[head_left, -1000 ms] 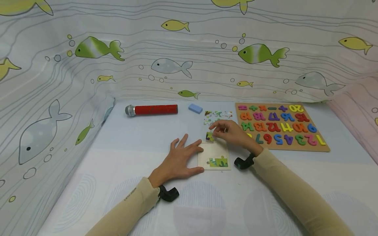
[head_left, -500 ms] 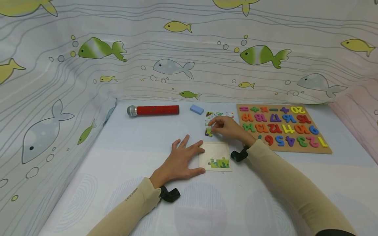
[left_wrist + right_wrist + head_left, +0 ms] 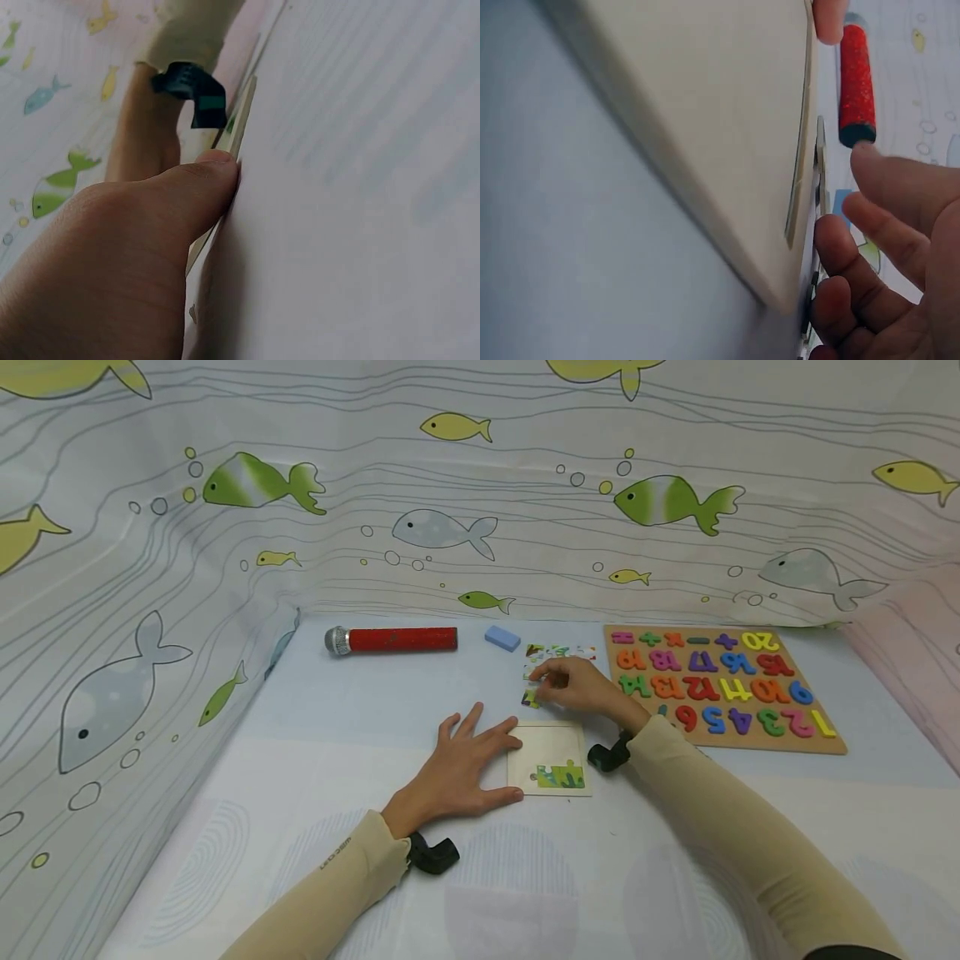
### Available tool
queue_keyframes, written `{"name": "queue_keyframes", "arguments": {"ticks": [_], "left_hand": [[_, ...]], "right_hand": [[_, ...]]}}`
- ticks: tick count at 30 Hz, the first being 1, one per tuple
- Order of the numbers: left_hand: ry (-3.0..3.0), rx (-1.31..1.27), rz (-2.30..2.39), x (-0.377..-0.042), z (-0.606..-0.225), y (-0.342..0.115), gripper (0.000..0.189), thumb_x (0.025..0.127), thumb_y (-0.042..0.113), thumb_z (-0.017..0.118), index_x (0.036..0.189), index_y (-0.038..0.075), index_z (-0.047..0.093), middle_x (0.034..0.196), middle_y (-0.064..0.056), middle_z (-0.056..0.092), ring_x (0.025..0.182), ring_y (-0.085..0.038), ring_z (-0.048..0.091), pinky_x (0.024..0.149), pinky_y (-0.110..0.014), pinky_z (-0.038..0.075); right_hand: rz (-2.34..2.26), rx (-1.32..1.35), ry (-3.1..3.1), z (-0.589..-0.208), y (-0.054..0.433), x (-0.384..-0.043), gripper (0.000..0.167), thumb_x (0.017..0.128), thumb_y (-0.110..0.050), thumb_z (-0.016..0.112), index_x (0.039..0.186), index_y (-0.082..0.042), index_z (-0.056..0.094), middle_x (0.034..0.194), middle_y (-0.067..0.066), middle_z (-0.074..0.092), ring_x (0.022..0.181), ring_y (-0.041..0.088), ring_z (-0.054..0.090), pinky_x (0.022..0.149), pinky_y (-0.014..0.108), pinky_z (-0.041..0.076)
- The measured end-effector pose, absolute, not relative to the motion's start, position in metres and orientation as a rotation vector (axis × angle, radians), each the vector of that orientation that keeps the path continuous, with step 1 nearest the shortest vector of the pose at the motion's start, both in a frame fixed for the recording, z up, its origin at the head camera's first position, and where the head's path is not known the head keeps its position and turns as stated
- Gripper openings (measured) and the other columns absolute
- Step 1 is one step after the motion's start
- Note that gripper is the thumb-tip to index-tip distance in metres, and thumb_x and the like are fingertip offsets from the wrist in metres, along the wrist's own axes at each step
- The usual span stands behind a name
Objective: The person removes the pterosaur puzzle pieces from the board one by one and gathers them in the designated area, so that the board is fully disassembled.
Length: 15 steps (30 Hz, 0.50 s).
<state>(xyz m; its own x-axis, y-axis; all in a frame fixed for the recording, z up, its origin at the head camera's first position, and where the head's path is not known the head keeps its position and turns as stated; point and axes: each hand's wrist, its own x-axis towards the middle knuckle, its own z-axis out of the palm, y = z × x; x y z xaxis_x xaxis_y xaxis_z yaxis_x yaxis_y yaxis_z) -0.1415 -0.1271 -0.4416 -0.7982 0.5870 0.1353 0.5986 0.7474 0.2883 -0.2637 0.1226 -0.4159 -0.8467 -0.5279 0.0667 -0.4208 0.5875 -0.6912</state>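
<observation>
A square pale wooden puzzle board (image 3: 543,745) lies on the table with a few joined green jigsaw pieces (image 3: 561,775) in its near right corner. My left hand (image 3: 457,768) spreads its fingers at the board's left side, fingertips on the edge; in the left wrist view its thumb (image 3: 202,184) presses that edge. Beyond the board, my right hand (image 3: 573,683) hovers low over loose jigsaw pieces (image 3: 558,652), partly covering them. One green and dark jigsaw piece (image 3: 528,698) lies under its fingertips. In the right wrist view, its thumb and bent fingers (image 3: 836,244) stand apart with nothing between them.
A red toy microphone (image 3: 401,640) lies at the back left, with a blue block (image 3: 502,638) to its right. On the right is a wooden number board (image 3: 723,689) with colourful numerals. A fish-patterned cloth (image 3: 442,585) rises behind the table.
My right hand has moved away from the puzzle board toward the loose pieces. The green and dark piece has shifted from the board's far edge to beside them. My left hand stays put.
</observation>
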Motion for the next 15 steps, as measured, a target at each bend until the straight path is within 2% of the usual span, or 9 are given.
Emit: {"name": "queue_keyframes", "arguments": {"ticks": [6, 15], "left_hand": [[-2.901, -0.988, -0.498, -0.1412, -0.4411, -0.1273, 0.065, 0.088, 0.068, 0.061, 0.141, 0.032, 0.055, 0.165, 0.006, 0.037, 0.156, -0.043, 0.019, 0.118, -0.066, 0.016], [-2.891, -0.993, -0.493, -0.1402, -0.4408, -0.1271, 0.064, 0.088, 0.067, 0.062, 0.141, 0.031, 0.055, 0.165, 0.007, 0.037, 0.156, -0.043, 0.02, 0.117, -0.067, 0.017]], "right_hand": [[-0.947, -0.875, 2.713, -0.4129, 0.118, -0.2604, 0.034, 0.085, -0.027, 0.083, 0.114, -0.012, 0.075, 0.094, 0.005, 0.069, 0.082, 0.019, 0.056, 0.075, 0.032, 0.044], [-0.863, -0.903, 2.743, -0.4096, 0.1155, -0.2564, 0.03, 0.088, -0.024, 0.08, 0.116, -0.012, 0.077, 0.099, 0.007, 0.07, 0.085, 0.021, 0.058, 0.075, 0.032, 0.045]]}}
